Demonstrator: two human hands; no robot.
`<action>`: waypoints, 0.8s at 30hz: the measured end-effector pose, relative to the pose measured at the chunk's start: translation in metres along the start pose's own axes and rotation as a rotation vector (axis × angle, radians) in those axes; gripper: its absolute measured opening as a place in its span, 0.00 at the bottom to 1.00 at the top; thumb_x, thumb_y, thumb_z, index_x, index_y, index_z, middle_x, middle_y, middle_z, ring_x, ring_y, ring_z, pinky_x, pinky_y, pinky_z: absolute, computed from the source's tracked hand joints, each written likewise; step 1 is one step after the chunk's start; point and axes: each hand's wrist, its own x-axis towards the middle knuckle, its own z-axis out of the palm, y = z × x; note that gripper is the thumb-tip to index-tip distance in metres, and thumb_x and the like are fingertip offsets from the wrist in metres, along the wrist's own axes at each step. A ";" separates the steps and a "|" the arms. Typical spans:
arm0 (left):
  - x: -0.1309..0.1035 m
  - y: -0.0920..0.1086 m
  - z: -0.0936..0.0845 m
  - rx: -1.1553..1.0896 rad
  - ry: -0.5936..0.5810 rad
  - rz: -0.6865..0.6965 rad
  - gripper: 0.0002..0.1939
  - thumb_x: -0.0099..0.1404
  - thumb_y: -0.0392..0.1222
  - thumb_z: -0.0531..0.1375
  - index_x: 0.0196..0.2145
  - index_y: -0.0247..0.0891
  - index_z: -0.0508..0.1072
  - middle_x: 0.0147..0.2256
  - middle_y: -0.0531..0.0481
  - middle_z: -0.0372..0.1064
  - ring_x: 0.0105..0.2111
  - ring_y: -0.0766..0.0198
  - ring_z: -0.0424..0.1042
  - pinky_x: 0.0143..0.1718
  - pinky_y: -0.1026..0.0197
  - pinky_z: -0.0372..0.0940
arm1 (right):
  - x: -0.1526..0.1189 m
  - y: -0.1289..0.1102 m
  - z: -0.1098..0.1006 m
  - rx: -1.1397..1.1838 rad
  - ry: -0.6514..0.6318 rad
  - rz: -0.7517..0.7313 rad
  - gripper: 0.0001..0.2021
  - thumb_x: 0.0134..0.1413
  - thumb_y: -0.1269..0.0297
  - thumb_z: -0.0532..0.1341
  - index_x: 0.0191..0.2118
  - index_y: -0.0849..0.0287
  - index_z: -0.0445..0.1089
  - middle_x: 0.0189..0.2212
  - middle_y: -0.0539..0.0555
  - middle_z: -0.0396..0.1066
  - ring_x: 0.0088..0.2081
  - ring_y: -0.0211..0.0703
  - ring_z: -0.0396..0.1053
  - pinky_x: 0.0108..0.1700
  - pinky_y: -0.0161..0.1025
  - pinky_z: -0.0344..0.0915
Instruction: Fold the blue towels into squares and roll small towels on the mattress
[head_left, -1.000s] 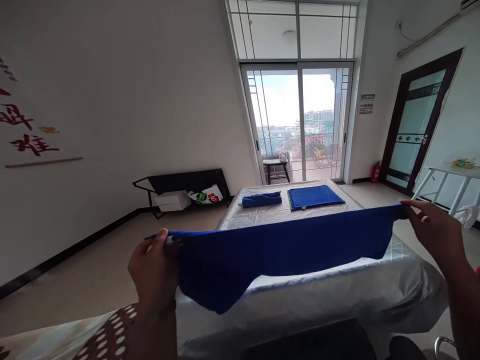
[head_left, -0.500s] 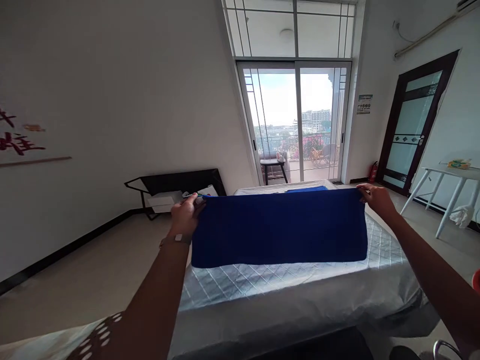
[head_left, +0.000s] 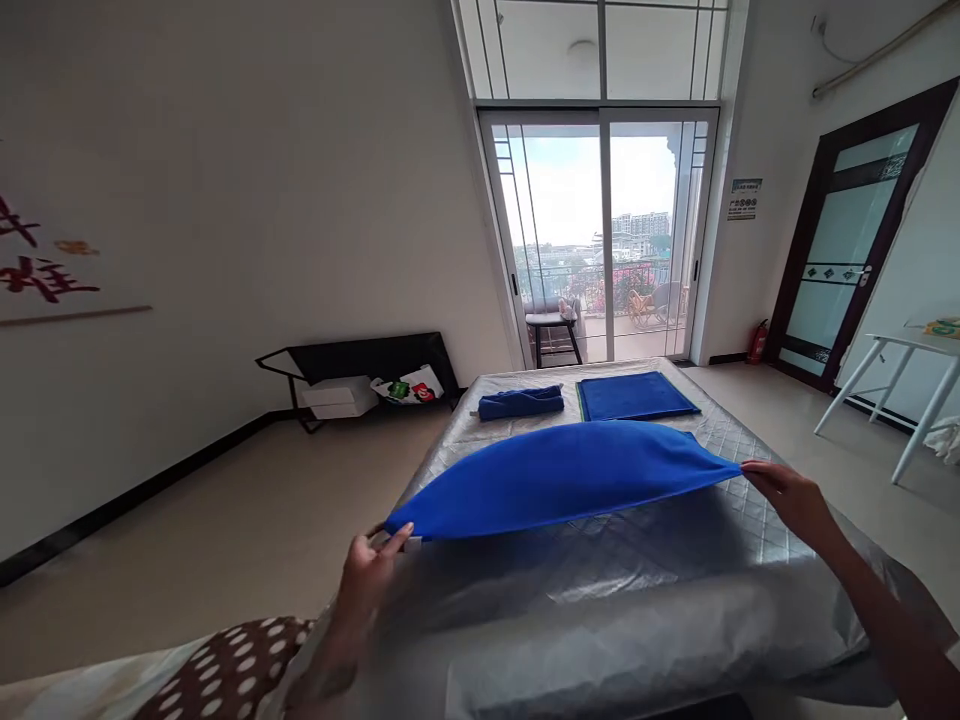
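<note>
A blue towel (head_left: 555, 480) is stretched between my two hands above the near part of the mattress, its middle billowing up. My left hand (head_left: 371, 560) pinches the near left corner, where a small white tag shows. My right hand (head_left: 787, 500) grips the right corner between thumb and fingers. Beyond it on the mattress lie a folded, thick blue towel (head_left: 521, 402) and a flat blue towel (head_left: 637, 396) with a greenish left edge. The mattress (head_left: 637, 610) has a quilted top with a shiny silvery cover.
To the left, a black bench frame (head_left: 367, 362) holds a white box (head_left: 330, 398) and a printed bag (head_left: 411, 388). Brown polka-dot fabric (head_left: 240, 665) lies at lower left. A white table (head_left: 911, 345) stands right, near a dark-framed door (head_left: 847, 240). Sliding glass doors (head_left: 604, 240) are ahead.
Both hands have come down, the left one farther. The towel has swung from hanging upright to nearly level, billowing away from me, uncovering the two towels behind it.
</note>
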 end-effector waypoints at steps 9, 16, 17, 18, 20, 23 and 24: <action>-0.017 -0.050 -0.007 0.500 -0.305 0.207 0.20 0.53 0.57 0.55 0.37 0.44 0.74 0.19 0.55 0.69 0.23 0.54 0.73 0.28 0.58 0.63 | -0.043 0.036 0.019 -0.011 -0.266 0.096 0.16 0.51 0.47 0.57 0.30 0.48 0.78 0.38 0.54 0.81 0.38 0.54 0.78 0.45 0.49 0.75; -0.029 -0.048 -0.021 0.498 -0.384 0.184 0.21 0.53 0.65 0.56 0.32 0.48 0.77 0.17 0.55 0.68 0.24 0.52 0.74 0.25 0.59 0.64 | -0.056 0.041 -0.002 -0.100 -0.370 0.097 0.16 0.51 0.46 0.56 0.28 0.46 0.78 0.37 0.54 0.80 0.38 0.54 0.78 0.41 0.47 0.75; -0.030 -0.049 -0.023 0.502 -0.390 0.181 0.21 0.52 0.65 0.56 0.31 0.48 0.77 0.18 0.54 0.70 0.25 0.52 0.74 0.25 0.58 0.65 | -0.056 0.042 -0.005 -0.125 -0.389 0.093 0.16 0.51 0.46 0.56 0.28 0.46 0.77 0.37 0.54 0.80 0.38 0.55 0.78 0.40 0.47 0.76; -0.030 -0.050 -0.025 0.520 -0.393 0.178 0.21 0.52 0.64 0.56 0.31 0.48 0.77 0.19 0.54 0.71 0.25 0.51 0.75 0.26 0.58 0.65 | -0.056 0.043 -0.007 -0.157 -0.406 0.089 0.15 0.51 0.46 0.56 0.27 0.45 0.77 0.36 0.54 0.80 0.38 0.55 0.78 0.40 0.47 0.75; -0.029 -0.052 -0.032 0.607 -0.384 0.178 0.19 0.53 0.62 0.55 0.31 0.49 0.77 0.19 0.54 0.71 0.25 0.51 0.75 0.28 0.58 0.65 | -0.053 0.044 -0.011 -0.227 -0.432 0.077 0.15 0.51 0.46 0.57 0.28 0.45 0.78 0.36 0.54 0.81 0.39 0.56 0.78 0.39 0.49 0.75; -0.022 -0.049 -0.036 0.805 -0.285 0.231 0.16 0.56 0.57 0.55 0.32 0.49 0.78 0.17 0.53 0.70 0.23 0.52 0.74 0.29 0.58 0.64 | -0.039 0.030 -0.003 -0.263 -0.426 0.023 0.16 0.54 0.47 0.57 0.33 0.46 0.79 0.36 0.55 0.81 0.40 0.57 0.78 0.41 0.51 0.75; -0.018 -0.046 -0.033 0.855 -0.238 0.268 0.16 0.58 0.56 0.55 0.34 0.48 0.78 0.19 0.52 0.71 0.24 0.51 0.74 0.30 0.57 0.64 | -0.032 0.020 0.006 -0.248 -0.415 -0.009 0.16 0.56 0.48 0.56 0.35 0.46 0.79 0.37 0.55 0.81 0.40 0.56 0.78 0.42 0.51 0.75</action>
